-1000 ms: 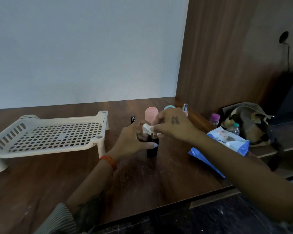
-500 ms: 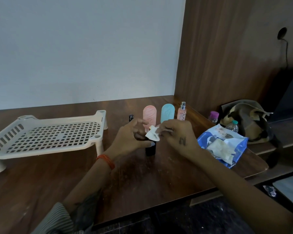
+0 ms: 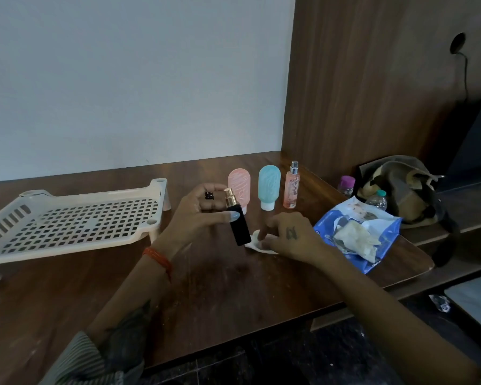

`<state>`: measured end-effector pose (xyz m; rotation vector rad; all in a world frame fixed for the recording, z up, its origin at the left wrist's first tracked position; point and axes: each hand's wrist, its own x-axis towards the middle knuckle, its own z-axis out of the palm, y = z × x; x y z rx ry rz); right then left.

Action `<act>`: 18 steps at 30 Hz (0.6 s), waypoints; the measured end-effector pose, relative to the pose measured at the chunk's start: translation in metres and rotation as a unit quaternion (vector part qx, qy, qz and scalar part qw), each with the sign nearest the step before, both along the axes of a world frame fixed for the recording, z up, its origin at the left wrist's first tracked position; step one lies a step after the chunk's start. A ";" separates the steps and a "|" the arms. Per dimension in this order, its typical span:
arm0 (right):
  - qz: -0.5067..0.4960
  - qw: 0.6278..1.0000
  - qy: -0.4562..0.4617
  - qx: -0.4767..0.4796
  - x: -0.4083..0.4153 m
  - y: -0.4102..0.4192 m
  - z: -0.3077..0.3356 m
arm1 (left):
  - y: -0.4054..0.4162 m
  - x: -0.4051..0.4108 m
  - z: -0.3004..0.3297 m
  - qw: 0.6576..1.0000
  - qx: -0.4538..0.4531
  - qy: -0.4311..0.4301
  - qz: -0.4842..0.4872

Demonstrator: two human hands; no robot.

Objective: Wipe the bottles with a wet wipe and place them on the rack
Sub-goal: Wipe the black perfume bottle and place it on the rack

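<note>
My left hand (image 3: 200, 215) grips a black bottle (image 3: 238, 226) with a gold spray top, held tilted just above the wooden table (image 3: 233, 287). My right hand (image 3: 289, 237) rests on the table to the right of it, fingers pressing a small white wet wipe (image 3: 254, 243) flat on the wood. Behind the hands stand a pink bottle (image 3: 239, 187), a teal bottle (image 3: 269, 184) and a slim clear spray bottle (image 3: 291, 187). A small dark bottle cap (image 3: 208, 195) shows behind my left fingers. The cream perforated rack (image 3: 75, 220) stands at the left with nothing on it.
A blue pack of wet wipes (image 3: 356, 234) lies open at the table's right edge. Beyond it, on a lower shelf, sit a bag (image 3: 400, 190) and two small bottles (image 3: 347, 184). A wooden panel wall rises at the right.
My right hand came off the black bottle and lowered the wipe onto the table. My left hand lifted and tilted the bottle, and its gold top now shows.
</note>
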<state>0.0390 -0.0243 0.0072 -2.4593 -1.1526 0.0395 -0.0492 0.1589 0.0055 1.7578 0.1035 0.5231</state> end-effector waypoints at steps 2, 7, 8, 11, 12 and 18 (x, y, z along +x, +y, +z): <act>-0.011 0.998 -0.009 0.061 0.003 0.000 0.006 | -0.001 -0.001 0.002 1.000 -0.015 -0.005 -0.006; 0.036 0.970 0.036 0.237 0.004 0.009 0.040 | -0.001 -0.004 0.005 0.999 -0.042 -0.008 -0.032; 0.075 0.963 0.066 0.252 0.005 0.012 0.048 | -0.001 -0.005 0.005 0.998 -0.052 -0.008 -0.043; 0.147 0.950 0.158 0.225 0.007 0.025 0.065 | 0.000 -0.007 0.005 0.993 -0.092 -0.013 -0.078; 0.157 0.951 0.174 0.201 0.007 0.030 0.068 | -0.001 -0.007 0.006 0.990 -0.104 -0.017 -0.090; 0.194 0.962 0.145 0.129 -0.002 0.044 0.080 | 0.002 -0.016 0.014 0.985 -0.115 -0.020 -0.126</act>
